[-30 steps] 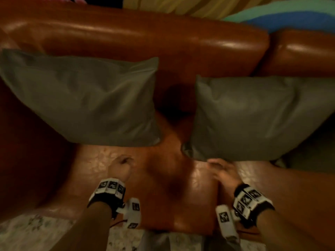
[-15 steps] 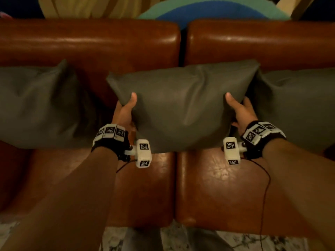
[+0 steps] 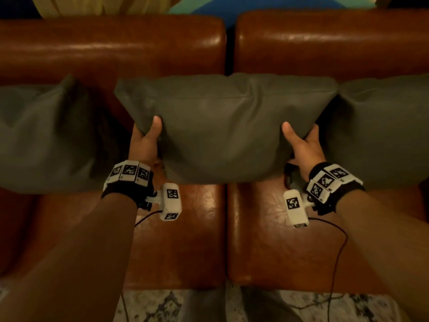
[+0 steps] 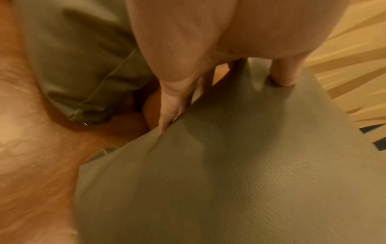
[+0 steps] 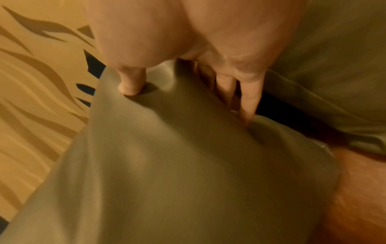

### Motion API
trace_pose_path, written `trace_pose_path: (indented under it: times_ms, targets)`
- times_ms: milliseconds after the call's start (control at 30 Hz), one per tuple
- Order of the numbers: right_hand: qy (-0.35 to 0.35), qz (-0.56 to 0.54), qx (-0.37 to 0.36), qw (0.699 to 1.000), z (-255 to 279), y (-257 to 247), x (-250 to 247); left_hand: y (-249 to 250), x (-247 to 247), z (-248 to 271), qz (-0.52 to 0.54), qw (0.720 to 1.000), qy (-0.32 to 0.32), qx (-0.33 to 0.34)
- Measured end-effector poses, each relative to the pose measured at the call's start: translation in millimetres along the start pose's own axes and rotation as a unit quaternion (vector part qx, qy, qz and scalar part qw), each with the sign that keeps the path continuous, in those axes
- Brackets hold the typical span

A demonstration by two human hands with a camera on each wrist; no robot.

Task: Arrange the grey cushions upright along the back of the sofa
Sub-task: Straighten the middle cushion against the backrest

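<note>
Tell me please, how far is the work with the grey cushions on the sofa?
Done: the left cushion and right cushion stand upright against the sofa back. In hand: the middle cushion, gripped at its sides by the left hand and right hand. Left: settle it against the back and let go.

Spanning the head view: a brown leather sofa, two seat pads meeting at a middle seam, two back pads behind. Standing along the back, three grey cushions: the left cushion and right cushion leaning upright against the leather, the middle cushion sitting across the seam, touching the right one, apart from the left. Showing below the seat front, a pale marbled floor.
</note>
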State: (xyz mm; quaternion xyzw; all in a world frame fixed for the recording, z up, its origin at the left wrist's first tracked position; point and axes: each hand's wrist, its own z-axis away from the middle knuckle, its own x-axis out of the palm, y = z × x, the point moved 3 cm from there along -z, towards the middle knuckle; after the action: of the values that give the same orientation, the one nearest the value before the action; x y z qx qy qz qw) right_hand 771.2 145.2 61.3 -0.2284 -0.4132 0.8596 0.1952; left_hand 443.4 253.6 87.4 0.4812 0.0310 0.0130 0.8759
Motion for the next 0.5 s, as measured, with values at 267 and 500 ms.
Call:
trace_pose_path:
  times_ms: [267, 500]
  targets:
    - [0.040, 0.001, 0.001, 0.999, 5, 8, 6, -3, -8, -12, -0.019, 1.000, -0.016, 0.000]
    - [0.102, -0.038, 0.018, 0.994, 49, 44, -12, -44, -43, 10, 0.013, 0.999, 0.012, -0.038]
